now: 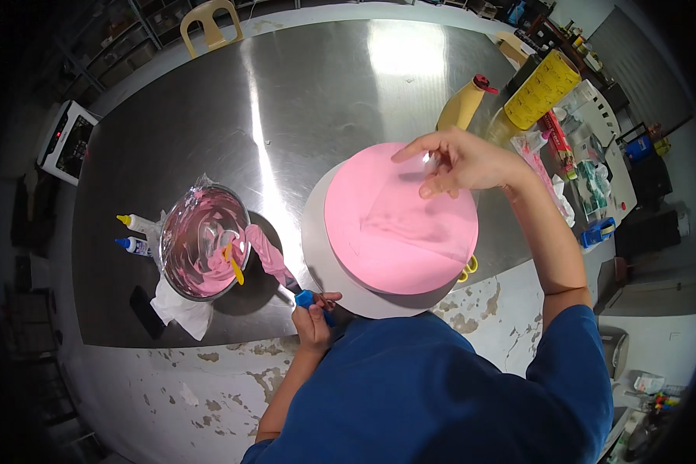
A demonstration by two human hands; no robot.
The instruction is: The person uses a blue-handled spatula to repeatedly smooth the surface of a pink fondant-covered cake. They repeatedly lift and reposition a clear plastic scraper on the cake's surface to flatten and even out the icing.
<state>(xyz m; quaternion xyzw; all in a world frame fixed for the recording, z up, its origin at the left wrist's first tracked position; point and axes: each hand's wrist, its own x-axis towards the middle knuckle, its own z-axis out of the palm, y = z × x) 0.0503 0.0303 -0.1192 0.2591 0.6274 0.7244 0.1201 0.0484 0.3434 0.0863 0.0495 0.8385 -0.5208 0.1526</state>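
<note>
My left hand (pixel 313 326) grips the blue handle of a spatula (pixel 268 255), whose blade is coated in pink frosting and reaches toward a mixing bowl. Directly before me is a smooth round pink cake (pixel 377 255) on a pale grey round board (pixel 320 232). Above the cake's far right part hangs my right hand (pixel 455 162), fingers apart and nothing visible in them; whether it touches the top I cannot tell. The metal bowl (pixel 174 278), to my left, contains pink frosting (pixel 211 272) and a yellow utensil (pixel 235 269). Plastic wrap covers part of its rim.
On the steel table (pixel 180 127) stand a yellow squeeze bottle (pixel 461 107) and a yellow roll (pixel 542 90). Left are two small bottles (pixel 136 235), a dark phone-like object (pixel 148 310) and white tissue (pixel 182 307). Yellow scissor handles (pixel 468 269) show beside the cake.
</note>
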